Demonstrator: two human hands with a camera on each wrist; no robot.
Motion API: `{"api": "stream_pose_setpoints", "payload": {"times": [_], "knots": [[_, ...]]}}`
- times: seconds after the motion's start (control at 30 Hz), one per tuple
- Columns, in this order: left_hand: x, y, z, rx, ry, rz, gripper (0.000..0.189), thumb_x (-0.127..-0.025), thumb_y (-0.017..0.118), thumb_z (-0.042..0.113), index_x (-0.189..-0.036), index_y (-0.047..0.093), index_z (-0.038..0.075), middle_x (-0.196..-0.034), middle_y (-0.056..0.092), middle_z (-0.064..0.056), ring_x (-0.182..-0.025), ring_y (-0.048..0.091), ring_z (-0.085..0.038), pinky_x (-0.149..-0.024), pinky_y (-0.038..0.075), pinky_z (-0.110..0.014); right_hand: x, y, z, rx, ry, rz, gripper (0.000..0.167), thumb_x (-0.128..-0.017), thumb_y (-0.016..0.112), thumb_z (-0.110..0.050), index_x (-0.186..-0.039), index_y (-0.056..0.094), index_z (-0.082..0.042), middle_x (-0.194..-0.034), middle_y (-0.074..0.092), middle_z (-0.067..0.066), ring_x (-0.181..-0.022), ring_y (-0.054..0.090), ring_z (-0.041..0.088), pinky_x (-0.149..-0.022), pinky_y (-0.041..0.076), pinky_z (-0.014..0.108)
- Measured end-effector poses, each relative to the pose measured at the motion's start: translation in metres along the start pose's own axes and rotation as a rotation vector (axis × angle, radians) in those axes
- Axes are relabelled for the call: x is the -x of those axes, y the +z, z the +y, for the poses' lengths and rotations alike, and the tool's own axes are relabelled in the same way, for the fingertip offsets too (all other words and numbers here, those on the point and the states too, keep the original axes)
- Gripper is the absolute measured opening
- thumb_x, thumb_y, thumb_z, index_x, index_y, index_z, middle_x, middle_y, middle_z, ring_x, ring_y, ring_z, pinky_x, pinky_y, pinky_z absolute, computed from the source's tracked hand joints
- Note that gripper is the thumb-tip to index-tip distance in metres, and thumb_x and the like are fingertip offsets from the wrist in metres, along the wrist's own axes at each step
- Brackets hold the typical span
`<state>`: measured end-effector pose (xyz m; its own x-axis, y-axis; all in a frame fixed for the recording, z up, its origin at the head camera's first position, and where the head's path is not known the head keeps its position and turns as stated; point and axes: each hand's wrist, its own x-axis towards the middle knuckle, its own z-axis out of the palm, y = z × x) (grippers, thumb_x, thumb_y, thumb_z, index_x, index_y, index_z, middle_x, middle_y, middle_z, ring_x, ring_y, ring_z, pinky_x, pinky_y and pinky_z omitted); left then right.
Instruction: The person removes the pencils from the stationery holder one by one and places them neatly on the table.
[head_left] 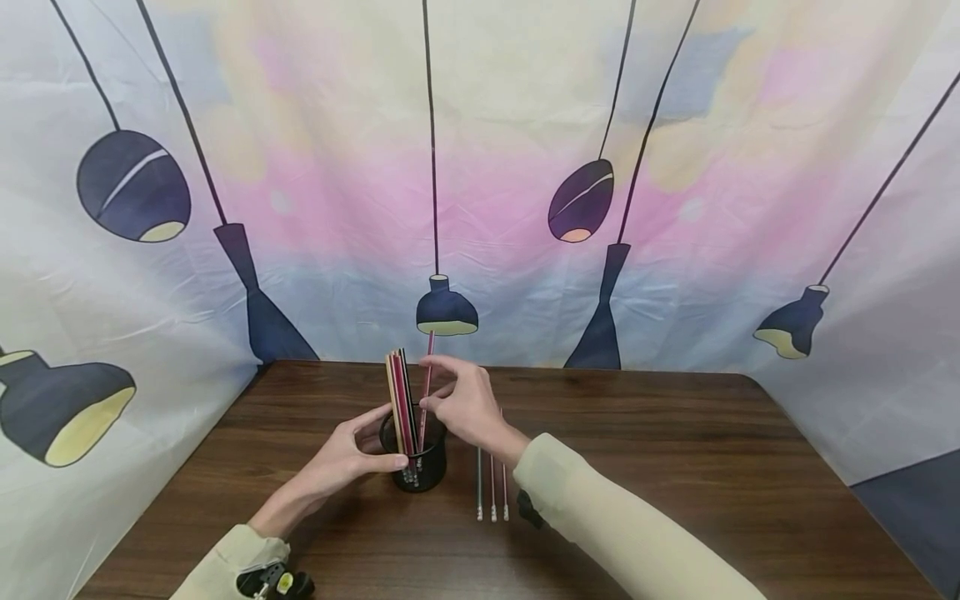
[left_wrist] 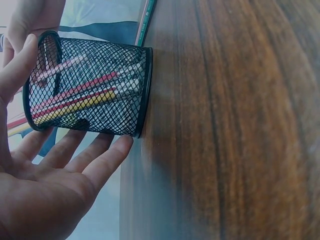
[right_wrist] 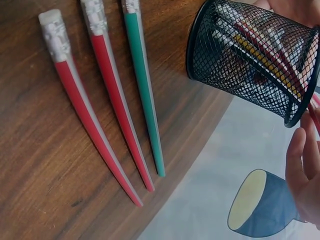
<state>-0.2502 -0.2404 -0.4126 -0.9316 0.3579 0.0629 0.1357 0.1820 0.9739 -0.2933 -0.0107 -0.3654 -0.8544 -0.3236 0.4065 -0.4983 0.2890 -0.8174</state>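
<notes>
- At far left, a dark printed lamp shows on the fabric backdrop, which rises behind the table.
- A pale left sleeve comes in from the bottom edge, with a black device worn at the wrist.
- The left hand grasps the mesh cup, thumb at the near side of the rim and fingers spread along its left wall.
- The cup appears upright on the brown wooden table, a little left of the middle of the head view.
- Inside it, a bundle of pencils, yellow, red and black among them, leans left against the rim; in the left wrist view their silvery ends sit near the base.
- Just right of the bundle, a reddish pencil stands nearly vertical, its lower end within the cup but short of the base.
- The right hand pinches that pencil between thumb and fingers, above the rim.
- Beside the cup lie a green pencil, then two red pencils, white erasers toward the person, partly covered by the right forearm.
- A pale right sleeve reaches in from the lower right.
</notes>
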Motion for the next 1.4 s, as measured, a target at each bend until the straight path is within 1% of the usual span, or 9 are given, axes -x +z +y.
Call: {"api": "stream_pose_setpoints", "payload": {"times": [0.1, 0.23, 0.37, 0.57, 0.77, 1.0, 1.2, 1.4], "knots": [[0.0, 0.0, 0.0, -0.011, -0.003, 0.004, 0.091, -0.094, 0.082, 0.014, -0.166, 0.028, 0.002, -0.16, 0.041, -0.028, -0.144, 0.045, -0.044, -0.111, 0.043, -0.049, 0.0, -0.001, -0.001, -0.022, -0.006, -0.017, 0.061, -0.088, 0.08, 0.007, -0.141, 0.069, -0.02, -0.14, 0.064, 0.014, -0.076, 0.074, 0.007, -0.063, 0.058, 0.029], [0.0, 0.0, 0.0, -0.023, -0.008, 0.009, 0.091, -0.093, 0.082, 0.014, -0.166, 0.028, 0.002, -0.159, 0.042, -0.028, -0.143, 0.047, -0.044, -0.111, 0.042, -0.051, -0.001, -0.003, -0.003, -0.019, -0.014, -0.013, 0.065, -0.087, 0.081, 0.008, -0.144, 0.068, -0.019, -0.145, 0.062, 0.013, -0.074, 0.074, 0.008, -0.063, 0.059, 0.029], [0.0, 0.0, 0.0, -0.019, -0.008, 0.009, 0.091, -0.094, 0.082, 0.014, -0.166, 0.028, 0.003, -0.158, 0.043, -0.029, -0.142, 0.047, -0.044, -0.11, 0.043, -0.05, -0.002, -0.005, -0.004, -0.002, -0.006, -0.004, 0.067, -0.086, 0.083, 0.006, -0.145, 0.067, -0.021, -0.145, 0.063, 0.011, -0.072, 0.074, 0.007, -0.062, 0.058, 0.029], [0.0, 0.0, 0.001, -0.016, -0.009, 0.006, 0.09, -0.094, 0.081, 0.013, -0.166, 0.028, 0.003, -0.159, 0.042, -0.029, -0.143, 0.046, -0.045, -0.11, 0.044, -0.05, -0.003, -0.007, -0.005, -0.019, 0.004, -0.008, 0.066, -0.086, 0.084, 0.004, -0.145, 0.068, -0.021, -0.147, 0.062, 0.011, -0.072, 0.074, 0.007, -0.062, 0.058, 0.03], [0.0, 0.0, 0.001, -0.024, -0.01, 0.009, 0.091, -0.094, 0.081, 0.014, -0.166, 0.028, 0.003, -0.159, 0.042, -0.029, -0.143, 0.046, -0.045, -0.11, 0.043, -0.051, -0.004, -0.012, -0.01, -0.024, 0.014, -0.004, 0.066, -0.087, 0.084, 0.004, -0.144, 0.068, -0.024, -0.14, 0.066, 0.008, -0.074, 0.075, 0.009, -0.061, 0.057, 0.03], [0.0, 0.0, 0.0, -0.021, -0.014, 0.009, 0.091, -0.094, 0.08, 0.013, -0.166, 0.026, 0.001, -0.16, 0.04, -0.029, -0.143, 0.046, -0.045, -0.109, 0.044, -0.048, -0.005, -0.02, -0.011, -0.057, -0.01, -0.017, 0.066, -0.089, 0.082, 0.006, -0.146, 0.066, -0.023, -0.13, 0.067, 0.008, -0.08, 0.078, 0.021, -0.063, 0.057, 0.03], [0.0, 0.0, 0.0, -0.018, -0.003, 0.007, 0.091, -0.094, 0.081, 0.012, -0.166, 0.026, 0.0, -0.159, 0.042, -0.029, -0.142, 0.048, -0.044, -0.107, 0.046, -0.046, -0.006, -0.026, -0.011, -0.062, -0.019, -0.004, 0.066, -0.089, 0.081, 0.007, -0.146, 0.066, -0.021, -0.124, 0.066, 0.008, -0.082, 0.078, 0.026, -0.061, 0.056, 0.03], [0.0, 0.001, 0.0, -0.017, -0.007, 0.012, 0.092, -0.093, 0.081, 0.013, -0.166, 0.026, -0.001, -0.16, 0.04, -0.029, -0.143, 0.045, -0.045, -0.109, 0.044, -0.047, -0.008, -0.034, -0.013, -0.061, -0.028, 0.005, 0.065, -0.088, 0.081, 0.007, -0.146, 0.067, -0.021, -0.121, 0.065, 0.005, -0.082, 0.078, 0.022, -0.06, 0.055, 0.03]]}}
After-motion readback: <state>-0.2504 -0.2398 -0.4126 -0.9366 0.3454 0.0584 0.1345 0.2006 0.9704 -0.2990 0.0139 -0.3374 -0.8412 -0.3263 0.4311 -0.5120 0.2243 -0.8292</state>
